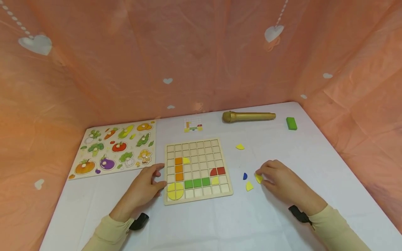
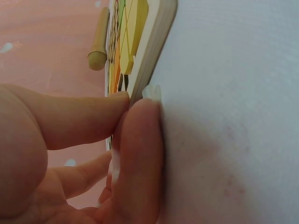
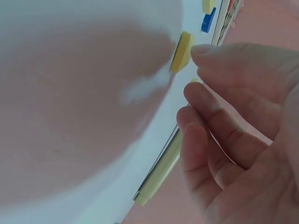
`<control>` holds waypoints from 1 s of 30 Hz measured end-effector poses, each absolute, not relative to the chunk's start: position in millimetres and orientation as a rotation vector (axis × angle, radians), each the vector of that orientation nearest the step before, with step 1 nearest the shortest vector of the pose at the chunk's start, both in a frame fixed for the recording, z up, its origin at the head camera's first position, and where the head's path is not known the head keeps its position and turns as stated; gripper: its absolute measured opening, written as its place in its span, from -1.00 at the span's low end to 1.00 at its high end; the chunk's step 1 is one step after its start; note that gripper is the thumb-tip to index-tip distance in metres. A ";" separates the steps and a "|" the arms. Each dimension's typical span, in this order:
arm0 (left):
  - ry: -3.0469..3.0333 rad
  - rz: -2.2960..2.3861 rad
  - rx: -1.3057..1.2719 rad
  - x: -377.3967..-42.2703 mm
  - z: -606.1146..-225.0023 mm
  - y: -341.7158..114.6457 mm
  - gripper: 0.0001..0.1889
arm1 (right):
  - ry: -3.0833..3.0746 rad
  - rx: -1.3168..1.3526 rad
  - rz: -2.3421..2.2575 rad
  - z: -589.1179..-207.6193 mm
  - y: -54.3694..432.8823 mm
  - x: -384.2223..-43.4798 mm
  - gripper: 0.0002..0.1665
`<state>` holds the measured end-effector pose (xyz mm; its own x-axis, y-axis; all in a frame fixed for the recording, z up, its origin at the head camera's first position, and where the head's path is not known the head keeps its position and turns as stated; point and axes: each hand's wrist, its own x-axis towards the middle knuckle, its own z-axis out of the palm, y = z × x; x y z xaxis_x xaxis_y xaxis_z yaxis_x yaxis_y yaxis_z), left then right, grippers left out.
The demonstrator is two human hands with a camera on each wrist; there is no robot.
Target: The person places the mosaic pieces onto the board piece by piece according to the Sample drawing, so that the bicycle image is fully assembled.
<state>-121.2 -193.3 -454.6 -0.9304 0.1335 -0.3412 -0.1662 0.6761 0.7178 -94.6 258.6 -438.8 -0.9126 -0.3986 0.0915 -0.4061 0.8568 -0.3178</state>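
My left hand point(image 1: 145, 184) is at the left edge of a wooden grid board point(image 1: 201, 199), its fingertips touching the rim. On the board lie orange squares point(image 1: 179, 168), green squares point(image 1: 197, 183), red pieces point(image 1: 221, 170), a yellow circle of quarter pieces point(image 1: 175, 191) and further yellow pieces. Right of the board, my right hand point(image 1: 279, 179) hovers at a yellow quarter-circle piece point(image 1: 259, 179). In the right wrist view that piece point(image 3: 182, 52) rests on the table beside my thumb, and my fingers do not close on it. A blue half-circle point(image 1: 245, 176) and another yellow quarter point(image 1: 249, 186) lie nearby.
One more yellow quarter point(image 1: 240, 146) lies farther back. Behind the board are a small pattern card point(image 1: 193, 124) and a gold microphone point(image 1: 249, 116). A green block point(image 1: 291, 123) stands at back right, and a vegetable puzzle board point(image 1: 116, 150) lies left. Pink curtains enclose the table.
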 end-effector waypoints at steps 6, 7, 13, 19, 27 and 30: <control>2.525 1.129 -0.022 -119.9 -455.2 -193.1 -0.31 | -2.992 0.677 0.523 -438.0 257.5 -94.7 -0.66; 2.526 1.123 -0.019 -119.3 -455.2 -193.4 -0.31 | -3.006 0.674 0.526 -438.0 256.5 -94.0 -0.65; 2.530 1.107 -0.030 -119.8 -454.7 -193.8 -0.31 | -3.032 0.742 0.528 -440.7 245.4 -85.6 -0.61; 2.532 1.117 -0.021 -119.8 -455.0 -194.5 -0.31 | -2.913 0.869 0.509 -442.9 234.2 -84.0 -0.60; 2.524 1.120 -0.036 -121.1 -454.6 -194.6 -0.31 | -2.894 0.934 0.491 -445.2 232.1 -86.8 -0.61; 2.521 1.125 -0.030 -120.4 -453.5 -194.3 -0.31 | -2.904 0.955 0.500 -445.7 231.8 -88.1 -0.58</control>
